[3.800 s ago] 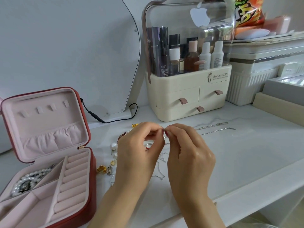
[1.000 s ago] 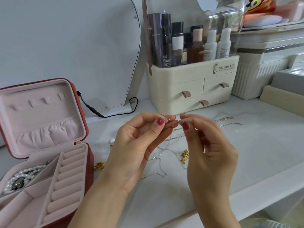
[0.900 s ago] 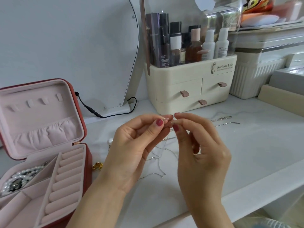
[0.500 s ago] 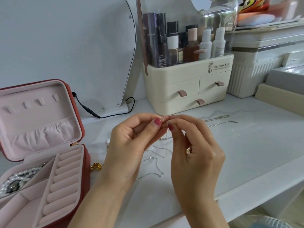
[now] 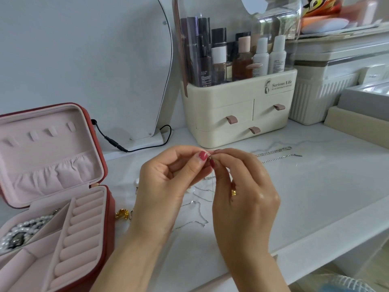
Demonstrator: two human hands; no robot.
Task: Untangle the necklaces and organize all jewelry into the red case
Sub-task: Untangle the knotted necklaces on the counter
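I see my left hand [image 5: 168, 186] and my right hand [image 5: 244, 192] raised together above the middle of the white table [image 5: 315, 197]. Both pinch the same small clasp [image 5: 209, 156] of a thin silver necklace [image 5: 197, 209] between thumb and forefinger, and their fingertips touch. From this grip the chain hangs down and lies in loops on the table under my hands. The red case [image 5: 84, 207] stands open at the left edge, with a pearl necklace [image 5: 23, 230] in its front left compartment.
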